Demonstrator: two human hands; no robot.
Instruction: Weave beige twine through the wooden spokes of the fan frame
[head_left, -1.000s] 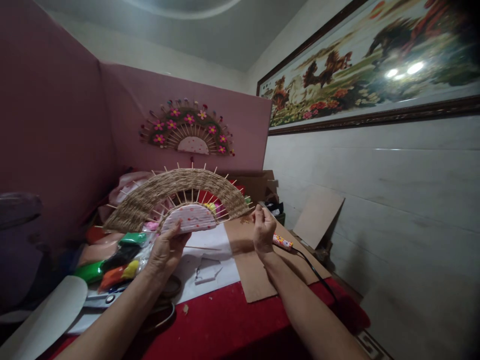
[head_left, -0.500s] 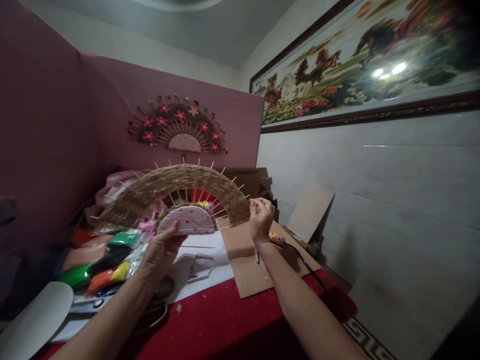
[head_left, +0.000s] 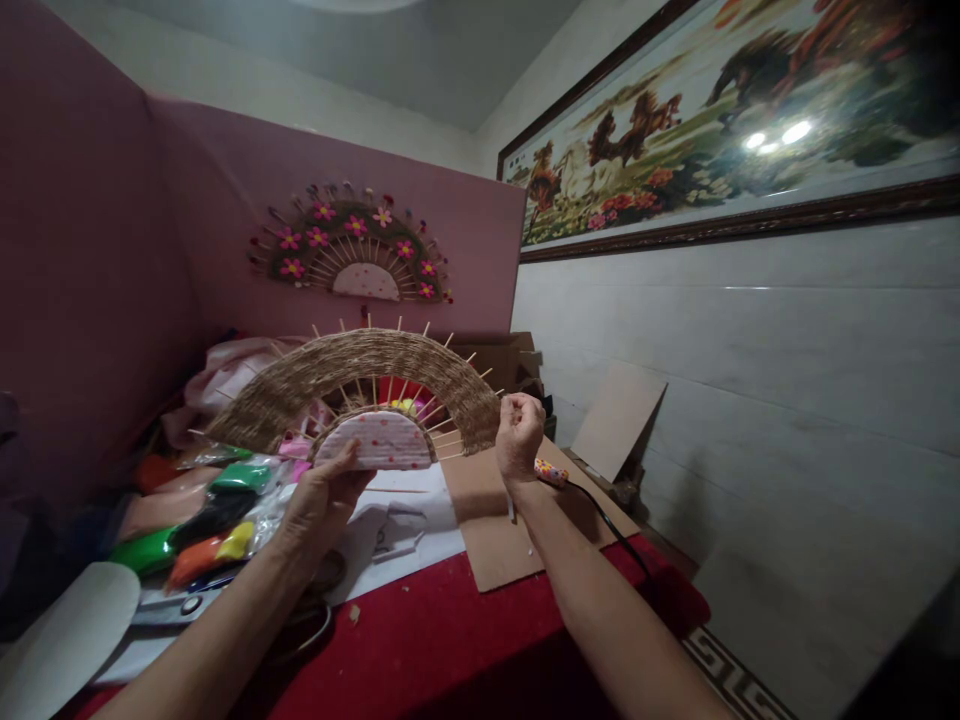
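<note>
A woven fan (head_left: 360, 355) of brown cord on thin wooden sticks is held up over the table, its arc upward. Its half-round base (head_left: 379, 440) is white with reddish spots. My left hand (head_left: 330, 490) grips the base at its lower left, thumb on the front and fingers behind. At the fan's right end, my right hand (head_left: 520, 435) is closed with fingertips pinched together beside the outer stick and cord edge. What the pinch holds is too small to make out.
Bagged coloured clay (head_left: 240, 475) and scissors (head_left: 169, 608) lie at left. Under the fan are white paper (head_left: 412, 535) and cardboard (head_left: 495, 540) on a red cloth (head_left: 435, 640). A patterned corded tool (head_left: 551, 472) lies right. A flowered fan (head_left: 356, 240) hangs on the pink panel behind.
The view has shifted slightly. My right hand's fingers have curled in more closely at the fan's right end. My left hand keeps its grip on the base.
</note>
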